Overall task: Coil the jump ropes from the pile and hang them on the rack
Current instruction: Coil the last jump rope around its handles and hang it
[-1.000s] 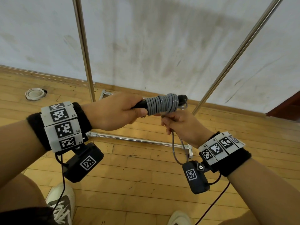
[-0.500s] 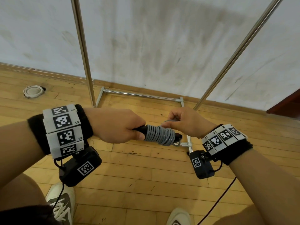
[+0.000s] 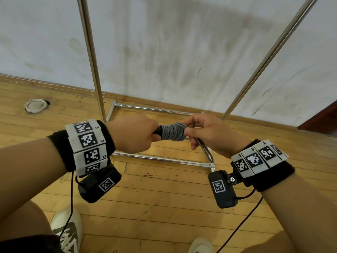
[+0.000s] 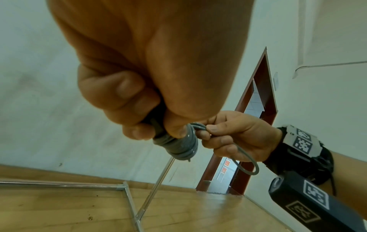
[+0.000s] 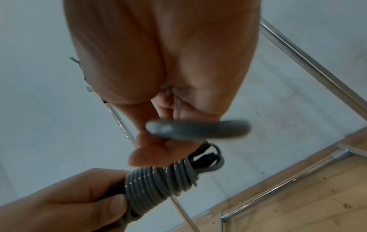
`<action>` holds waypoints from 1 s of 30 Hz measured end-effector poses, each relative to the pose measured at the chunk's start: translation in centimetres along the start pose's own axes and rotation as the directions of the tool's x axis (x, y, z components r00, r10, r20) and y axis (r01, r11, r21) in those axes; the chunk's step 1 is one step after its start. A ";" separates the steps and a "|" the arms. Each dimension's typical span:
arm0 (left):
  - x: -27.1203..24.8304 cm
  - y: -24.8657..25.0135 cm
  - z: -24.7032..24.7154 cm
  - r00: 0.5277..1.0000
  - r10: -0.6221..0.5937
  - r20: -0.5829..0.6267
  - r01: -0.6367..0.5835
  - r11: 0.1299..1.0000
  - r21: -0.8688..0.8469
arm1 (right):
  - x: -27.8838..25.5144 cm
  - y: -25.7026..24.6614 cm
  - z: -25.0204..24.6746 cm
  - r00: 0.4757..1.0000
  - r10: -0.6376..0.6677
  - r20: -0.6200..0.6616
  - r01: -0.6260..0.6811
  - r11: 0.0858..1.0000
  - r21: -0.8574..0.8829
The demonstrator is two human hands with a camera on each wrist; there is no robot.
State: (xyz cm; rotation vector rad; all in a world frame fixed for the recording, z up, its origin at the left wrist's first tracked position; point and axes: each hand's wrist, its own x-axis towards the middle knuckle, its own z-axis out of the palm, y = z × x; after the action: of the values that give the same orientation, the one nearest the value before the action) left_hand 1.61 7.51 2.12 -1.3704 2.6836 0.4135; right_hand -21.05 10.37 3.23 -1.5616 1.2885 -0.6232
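Observation:
A grey jump rope [image 3: 171, 133] is wound in tight turns round its black handles, held at chest height between both hands. My left hand [image 3: 135, 135] grips the handles' left end in a fist [image 4: 127, 100]. My right hand [image 3: 204, 133] pinches the rope's loose end at the coil's right side [image 4: 206, 128], and a short grey loop [image 3: 206, 150] hangs below it [image 4: 248, 163]. In the right wrist view the coil [image 5: 158, 180] lies under my fingers, with the blurred loop [image 5: 198, 129] in front. The metal rack [image 3: 91, 57] stands just beyond, against the wall.
The rack's right upright [image 3: 269, 53] slants up, and its base bars [image 3: 160, 158] lie on the wooden floor below my hands. A round white cap [image 3: 35, 105] lies at the far left. My shoes [image 3: 67, 232] are at the bottom edge. A doorway [image 4: 256, 119] opens to the right.
Both hands dropped from in front of the wall to lower over the rack's base. My right hand moved from under the coil to its right end, and the hanging loop has shortened.

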 end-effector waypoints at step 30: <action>-1.6 -1.1 -2.1 0.988 0.122 -0.097 -0.149 0.559 -0.816 | -0.2 -0.1 1.5 0.983 -0.052 -0.178 0.129 0.881 0.456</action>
State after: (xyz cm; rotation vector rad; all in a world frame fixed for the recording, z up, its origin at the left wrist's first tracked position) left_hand 3.54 7.54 4.26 -1.2718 2.6876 1.8817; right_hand -19.77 11.10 2.76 -1.1909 1.0794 -1.0545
